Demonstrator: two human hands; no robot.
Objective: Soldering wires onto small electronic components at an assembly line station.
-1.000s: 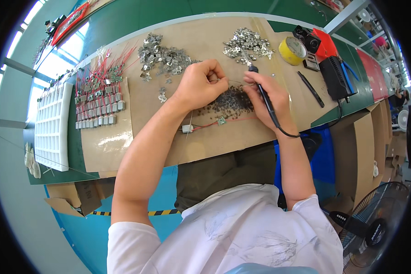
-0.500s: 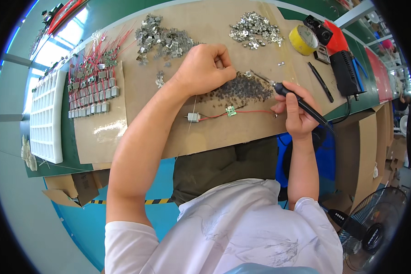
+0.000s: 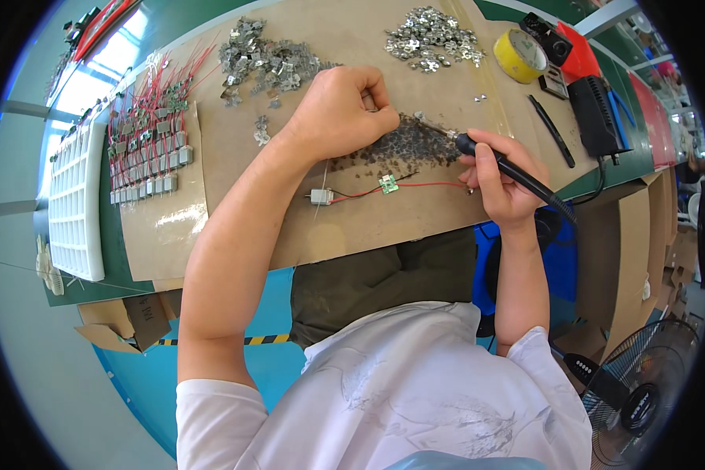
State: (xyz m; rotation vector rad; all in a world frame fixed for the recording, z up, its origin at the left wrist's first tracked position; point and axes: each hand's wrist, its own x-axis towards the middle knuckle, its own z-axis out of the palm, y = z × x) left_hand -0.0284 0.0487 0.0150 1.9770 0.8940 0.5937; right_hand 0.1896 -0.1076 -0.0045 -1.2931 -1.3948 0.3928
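Observation:
My left hand (image 3: pixel 343 112) is closed in a pinch above the dark-speckled patch of the brown work sheet. A thin solder wire (image 3: pixel 322 182) runs out from beneath it toward me; its end at the fingertips is hidden. My right hand (image 3: pixel 506 174) grips a black soldering iron (image 3: pixel 517 174), its metal tip angled left, close to my left fingertips. A small shiny metal piece appears to lie by the tip. Nearer me lies a small motor (image 3: pixel 321 197), joined by wires to a green circuit board (image 3: pixel 388 184). From the board a red wire (image 3: pixel 431 185) runs right, under my right fingers.
Piles of metal clips (image 3: pixel 262 59) and shiny contacts (image 3: pixel 433 37) lie farther off. Wired motors stand in rows (image 3: pixel 153 160) at left, beside a white gridded tray (image 3: pixel 78 204). Yellow tape (image 3: pixel 519 56), a black pen (image 3: pixel 551 131) and a black power unit (image 3: pixel 595 116) sit at right.
The soldering iron's tip has shifted left, closer to my left fingertips. My left hand keeps its pinch. The whole view has slid slightly, with the bench things appearing a little farther left and up.

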